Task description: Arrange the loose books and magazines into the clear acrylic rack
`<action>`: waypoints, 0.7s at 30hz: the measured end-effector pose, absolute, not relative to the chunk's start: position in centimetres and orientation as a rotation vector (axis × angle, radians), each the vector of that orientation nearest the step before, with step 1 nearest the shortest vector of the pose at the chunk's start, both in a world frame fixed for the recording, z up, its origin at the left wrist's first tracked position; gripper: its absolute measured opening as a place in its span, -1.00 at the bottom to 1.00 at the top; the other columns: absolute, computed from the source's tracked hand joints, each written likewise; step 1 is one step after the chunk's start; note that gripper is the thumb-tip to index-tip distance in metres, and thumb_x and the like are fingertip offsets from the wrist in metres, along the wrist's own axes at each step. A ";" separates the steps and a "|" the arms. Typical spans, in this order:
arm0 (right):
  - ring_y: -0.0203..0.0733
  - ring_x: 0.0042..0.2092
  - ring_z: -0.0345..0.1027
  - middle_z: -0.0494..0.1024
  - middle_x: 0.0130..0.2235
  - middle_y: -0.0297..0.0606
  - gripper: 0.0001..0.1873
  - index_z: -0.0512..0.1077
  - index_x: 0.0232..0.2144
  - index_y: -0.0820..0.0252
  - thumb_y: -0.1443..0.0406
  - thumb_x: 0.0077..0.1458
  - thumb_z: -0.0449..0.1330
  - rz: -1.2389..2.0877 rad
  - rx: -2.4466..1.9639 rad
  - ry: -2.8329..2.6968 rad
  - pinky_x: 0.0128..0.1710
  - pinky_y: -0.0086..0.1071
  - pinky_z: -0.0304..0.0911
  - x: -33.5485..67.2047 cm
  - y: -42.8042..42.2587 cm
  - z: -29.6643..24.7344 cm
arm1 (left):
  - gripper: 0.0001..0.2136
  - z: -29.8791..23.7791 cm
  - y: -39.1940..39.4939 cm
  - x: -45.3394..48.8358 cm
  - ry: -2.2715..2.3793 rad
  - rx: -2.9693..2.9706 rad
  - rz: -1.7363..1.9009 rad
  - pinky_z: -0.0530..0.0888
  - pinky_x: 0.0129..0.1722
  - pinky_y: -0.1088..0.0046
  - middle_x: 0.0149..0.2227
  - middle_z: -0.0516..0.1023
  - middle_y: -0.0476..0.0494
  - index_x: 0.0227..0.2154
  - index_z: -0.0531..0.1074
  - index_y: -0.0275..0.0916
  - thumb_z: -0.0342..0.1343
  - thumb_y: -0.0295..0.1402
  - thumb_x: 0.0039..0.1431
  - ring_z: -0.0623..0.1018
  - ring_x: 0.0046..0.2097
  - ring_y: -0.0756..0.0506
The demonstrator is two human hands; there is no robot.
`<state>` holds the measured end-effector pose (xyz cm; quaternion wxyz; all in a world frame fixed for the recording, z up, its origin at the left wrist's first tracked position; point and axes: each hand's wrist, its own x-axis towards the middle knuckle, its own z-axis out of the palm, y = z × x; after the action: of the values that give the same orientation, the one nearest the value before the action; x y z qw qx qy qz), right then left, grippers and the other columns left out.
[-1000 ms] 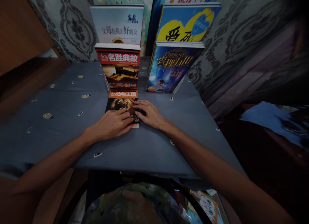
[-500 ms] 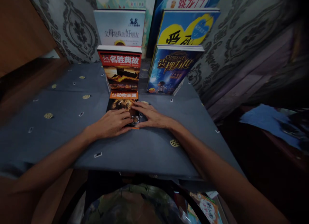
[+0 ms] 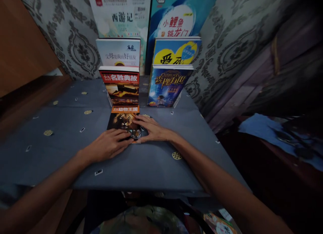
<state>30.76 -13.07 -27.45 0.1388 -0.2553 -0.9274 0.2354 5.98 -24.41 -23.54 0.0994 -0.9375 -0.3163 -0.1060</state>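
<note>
A book with a lion on its dark cover point(image 3: 123, 119) and an orange title band lies flat on the table in front of me. My left hand point(image 3: 108, 145) rests across its lower left corner, fingers stretched out flat. Along the right edge lies my right hand point(image 3: 152, 130), its fingers extended onto the cover and its thumb spread near the bottom corner. Just behind, a red-topped book point(image 3: 123, 87) stands upright, touching or nearly touching the lion book's top edge. To its right stands a dark blue book point(image 3: 168, 87).
Farther back stand a pale blue book point(image 3: 119, 52), a blue book with yellow hearts point(image 3: 176, 52), and two tall books, one pale green point(image 3: 121, 18) and one teal point(image 3: 202, 12). A patterned grey cloth point(image 3: 68, 136) covers the table. Blue fabric point(image 3: 264, 129) lies at the right.
The view has tilted up, showing more of the tall back books. My left hand has slid toward the lower left of the cover, uncovering more of the lion. The right hand stays at the right edge.
</note>
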 end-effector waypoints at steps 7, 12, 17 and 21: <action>0.16 0.45 -0.13 0.05 0.44 -0.05 0.05 0.12 0.38 -0.03 -0.22 -0.05 0.34 0.716 -0.766 -2.698 0.38 0.18 -0.11 30.8 -13.2 -27.1 | -0.71 -24.1 -26.8 2.1 -0.994 -2.676 -0.440 0.61 0.03 0.28 0.07 0.61 -0.13 0.05 0.53 -0.14 0.00 -0.38 0.37 0.59 0.09 -0.13; 0.17 0.45 -0.12 0.05 0.44 -0.05 0.05 0.14 0.37 -0.02 -0.21 -0.05 0.34 0.701 -0.770 -2.699 0.37 0.18 -0.09 30.7 -13.1 -27.1 | -0.73 -24.0 -26.8 1.3 -1.131 -2.736 -0.618 0.63 -0.03 0.31 -0.02 0.65 -0.17 -0.08 0.60 -0.16 -0.02 -0.37 0.38 0.64 -0.01 -0.12; 0.17 0.45 -0.12 0.05 0.44 -0.05 0.05 0.13 0.38 -0.03 -0.21 -0.05 0.34 0.708 -0.758 -2.702 0.37 0.17 -0.09 30.8 -13.2 -26.8 | -0.66 -24.4 -25.0 1.7 -1.413 -2.681 -0.621 0.61 -0.02 0.26 -0.05 0.65 -0.22 -0.08 0.60 -0.20 -0.09 -0.24 0.42 0.64 -0.05 -0.13; 0.17 0.45 -0.12 0.06 0.44 -0.05 0.05 0.14 0.37 -0.02 -0.22 -0.06 0.35 0.712 -0.778 -2.703 0.38 0.19 -0.10 30.7 -13.3 -26.7 | -0.56 -25.3 -22.2 1.1 -1.553 -2.574 -0.500 0.54 0.10 0.12 0.12 0.56 -0.28 0.10 0.49 -0.22 -0.13 -0.10 0.41 0.57 0.10 -0.21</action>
<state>30.72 -13.33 -26.65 0.1196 -0.2663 -0.9249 0.2435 1.06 -22.15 -25.33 0.0469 -0.8437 -0.5090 -0.1639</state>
